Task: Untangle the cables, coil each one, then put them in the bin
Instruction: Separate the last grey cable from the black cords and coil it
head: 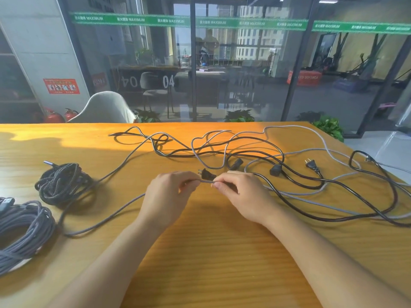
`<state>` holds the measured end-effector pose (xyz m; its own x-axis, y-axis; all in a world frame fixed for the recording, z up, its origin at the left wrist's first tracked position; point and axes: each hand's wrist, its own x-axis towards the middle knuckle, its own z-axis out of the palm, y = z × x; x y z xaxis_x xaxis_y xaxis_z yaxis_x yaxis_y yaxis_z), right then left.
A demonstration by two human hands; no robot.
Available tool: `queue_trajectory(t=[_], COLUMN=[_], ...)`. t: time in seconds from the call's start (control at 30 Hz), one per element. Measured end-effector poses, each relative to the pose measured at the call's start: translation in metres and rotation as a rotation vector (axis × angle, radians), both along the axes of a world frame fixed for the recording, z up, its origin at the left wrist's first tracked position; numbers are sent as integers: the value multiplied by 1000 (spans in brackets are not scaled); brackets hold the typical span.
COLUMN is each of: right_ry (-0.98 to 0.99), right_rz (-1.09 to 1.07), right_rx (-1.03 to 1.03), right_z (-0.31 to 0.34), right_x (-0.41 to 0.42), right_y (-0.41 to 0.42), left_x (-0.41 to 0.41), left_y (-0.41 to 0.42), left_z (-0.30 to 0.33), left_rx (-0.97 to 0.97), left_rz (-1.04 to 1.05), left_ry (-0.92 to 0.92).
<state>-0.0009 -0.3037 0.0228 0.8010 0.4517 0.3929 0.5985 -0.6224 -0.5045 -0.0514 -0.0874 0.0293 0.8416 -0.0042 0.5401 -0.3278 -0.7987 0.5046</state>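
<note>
Pinching a short stretch of grey braided cable (206,181) between left hand (171,192) and right hand (240,192), the person has two coiled bundles (64,183) finished on the orange wooden bench (200,252), while black power cords (289,174) remain tangled; no bin visible.

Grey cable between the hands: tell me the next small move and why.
Probably draw the grey cable toward you, feeding it hand over hand. Both the left hand and right hand pinch it, and it still runs under the black cords.
</note>
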Motion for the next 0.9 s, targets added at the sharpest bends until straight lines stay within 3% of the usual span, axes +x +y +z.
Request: queue_trajectory(t=[0.17, 0.33, 0.47, 0.67, 0.8, 0.9], right_ry=[65, 72, 6, -107, -131, -60], right_rz=[-235, -269, -271, -195, -210, -196], right_rx=[-87, -102, -205, -300, -238, -124], right_z=[2, 6, 12, 15, 15, 15], right_x=[19, 17, 9, -2, -10, -17], right_y=[-30, -30, -22, -11, 3, 12], left_x=[9, 2, -3, 1, 0, 1], left_y=[42, 32, 7, 11, -7, -23], left_z=[17, 10, 5, 8, 2, -3], left_rx=[-335, -124, 5, 146, 243, 171], left_rz=[297, 251, 125, 180, -26, -58], left_ry=[-103, -31, -84, -229, -183, -62])
